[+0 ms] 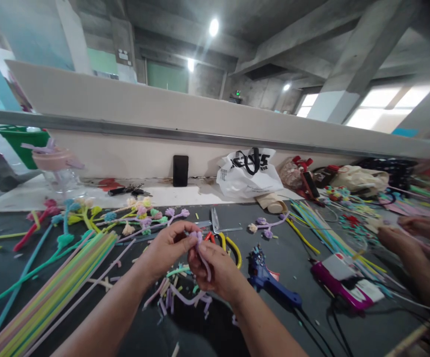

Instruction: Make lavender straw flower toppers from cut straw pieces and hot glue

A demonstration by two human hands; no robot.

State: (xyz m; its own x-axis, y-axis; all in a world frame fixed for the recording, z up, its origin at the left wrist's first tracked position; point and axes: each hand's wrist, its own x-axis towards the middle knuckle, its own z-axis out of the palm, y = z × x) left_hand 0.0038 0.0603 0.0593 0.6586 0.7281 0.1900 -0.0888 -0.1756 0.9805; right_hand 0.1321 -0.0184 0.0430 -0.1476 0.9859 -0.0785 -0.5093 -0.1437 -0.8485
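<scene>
My left hand [168,248] and my right hand [215,270] meet over the dark table [304,258], both pinched on a lilac pipe cleaner [202,250]. Its top is bunched between my fingertips and its tail hangs down across my right palm. Under my hands lie short cut pieces of pipe cleaner [178,292] in lilac, pink and green. Just beyond my fingers sit pliers with yellow and red handles [228,243] and small scissors [215,220].
A blue glue gun [269,280] lies right of my hands, its cable running toward me. Long pastel pipe cleaners [57,285] fan out at left; finished pipe-cleaner flowers [133,215] lie behind. A white bag [246,173] stands by the wall. Another person's hands [415,238] work at right.
</scene>
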